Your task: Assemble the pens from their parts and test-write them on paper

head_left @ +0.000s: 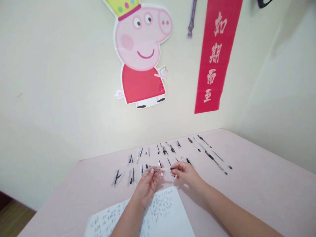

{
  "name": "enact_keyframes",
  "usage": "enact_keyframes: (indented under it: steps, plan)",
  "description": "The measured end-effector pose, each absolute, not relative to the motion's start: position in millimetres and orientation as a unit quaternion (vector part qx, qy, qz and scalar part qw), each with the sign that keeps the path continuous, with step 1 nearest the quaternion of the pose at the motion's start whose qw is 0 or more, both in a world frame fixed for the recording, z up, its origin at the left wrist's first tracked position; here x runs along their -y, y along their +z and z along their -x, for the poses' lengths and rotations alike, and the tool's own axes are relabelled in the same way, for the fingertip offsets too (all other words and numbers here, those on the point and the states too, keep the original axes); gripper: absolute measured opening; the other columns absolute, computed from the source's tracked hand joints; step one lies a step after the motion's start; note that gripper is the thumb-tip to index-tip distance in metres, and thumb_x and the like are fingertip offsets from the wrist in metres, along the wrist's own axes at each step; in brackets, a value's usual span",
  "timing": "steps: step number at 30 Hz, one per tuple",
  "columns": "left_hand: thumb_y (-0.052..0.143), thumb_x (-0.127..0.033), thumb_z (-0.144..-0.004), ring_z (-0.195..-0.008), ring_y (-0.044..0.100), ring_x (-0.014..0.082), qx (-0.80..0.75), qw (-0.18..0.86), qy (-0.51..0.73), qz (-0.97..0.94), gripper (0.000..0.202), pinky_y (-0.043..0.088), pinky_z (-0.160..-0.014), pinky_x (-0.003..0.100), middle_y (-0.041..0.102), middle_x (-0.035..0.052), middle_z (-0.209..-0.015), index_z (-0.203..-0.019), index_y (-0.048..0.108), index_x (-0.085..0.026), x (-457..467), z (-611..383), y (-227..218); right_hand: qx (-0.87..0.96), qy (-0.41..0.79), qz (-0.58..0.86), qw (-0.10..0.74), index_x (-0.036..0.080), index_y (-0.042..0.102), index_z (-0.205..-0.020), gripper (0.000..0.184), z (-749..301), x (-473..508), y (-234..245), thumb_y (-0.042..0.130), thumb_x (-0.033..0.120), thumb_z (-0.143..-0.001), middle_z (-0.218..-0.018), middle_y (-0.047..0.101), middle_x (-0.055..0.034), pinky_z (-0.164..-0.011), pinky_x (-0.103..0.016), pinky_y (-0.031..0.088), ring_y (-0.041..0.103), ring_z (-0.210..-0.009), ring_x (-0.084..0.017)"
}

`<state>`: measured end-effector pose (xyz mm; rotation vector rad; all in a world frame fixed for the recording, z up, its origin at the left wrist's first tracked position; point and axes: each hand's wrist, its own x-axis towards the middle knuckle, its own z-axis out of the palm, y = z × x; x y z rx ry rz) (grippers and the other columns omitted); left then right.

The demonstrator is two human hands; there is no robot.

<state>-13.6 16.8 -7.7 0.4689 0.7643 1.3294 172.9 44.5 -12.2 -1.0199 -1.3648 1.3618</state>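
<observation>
My left hand (148,186) is closed on a slim, pale see-through pen (158,169), holding it level above the table. At the right end of the pen, my right hand (186,172) pinches a small black piece (172,169). Whether that piece is joined to the pen or apart from it, I cannot tell. Below my left hand and forearm lies a white sheet of paper (163,210) covered with handwriting. Just beyond both hands are pens and pen parts, some of them hidden behind my fingers.
Pen parts lie in small groups across the pink tabletop (247,197), such as a clear-and-black set (116,177) at the left. Several long pens (213,159) lie at the right. Behind the table stands a wall with a cartoon pig cutout (143,82) and a red banner (209,65).
</observation>
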Motion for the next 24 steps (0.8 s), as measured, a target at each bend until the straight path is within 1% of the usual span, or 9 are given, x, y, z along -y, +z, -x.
enact_keyframes:
  steps: [4,10,18,24]
  plan:
    - [0.052,-0.008,-0.082,-0.080,0.068,0.0143,-0.336,0.699,0.593,-0.215,0.010,0.055,-0.072,0.020,0.070,0.0097,-0.091,-0.085,0.061,-0.011,-16.4,13.5,-8.0,0.556,0.552,0.419,0.460,0.016,0.060,-0.076,0.030,-171.3,-41.6,-9.8,0.070,0.038,-0.059,-0.064,0.065,-0.0014,-0.050,-0.025,0.046,0.062,-0.061,-0.016]
    - [0.055,-0.008,-0.081,-0.077,0.068,0.0144,-0.334,0.703,0.588,-0.221,0.008,0.056,-0.071,0.022,0.069,0.0101,-0.090,-0.085,0.061,-0.011,-15.3,12.4,-6.0,0.564,0.536,0.422,0.466,0.016,0.061,-0.075,0.023,-169.3,-39.4,-9.9,0.067,0.034,-0.062,-0.063,0.065,-0.0017,-0.050,-0.024,0.046,0.061,-0.060,-0.015]
    - [0.056,-0.010,-0.080,-0.078,0.067,0.0133,-0.329,0.706,0.582,-0.234,0.007,0.055,-0.073,0.021,0.069,0.0086,-0.090,-0.086,0.061,-0.012,-14.5,12.9,-6.2,0.589,0.510,0.436,0.450,0.016,0.061,-0.075,0.020,-169.8,-38.6,-9.5,0.064,0.032,-0.063,-0.064,0.066,-0.0021,-0.051,-0.024,0.046,0.061,-0.060,-0.015]
    - [0.058,-0.011,-0.080,-0.078,0.067,0.0127,-0.332,0.705,0.578,-0.240,0.007,0.054,-0.074,0.021,0.069,0.0078,-0.090,-0.086,0.061,-0.012,-13.6,12.4,-5.5,0.602,0.487,0.446,0.450,0.016,0.065,-0.075,0.019,-169.5,-37.4,-10.9,0.061,0.031,-0.066,-0.063,0.065,-0.0027,-0.051,-0.025,0.046,0.060,-0.059,-0.015]
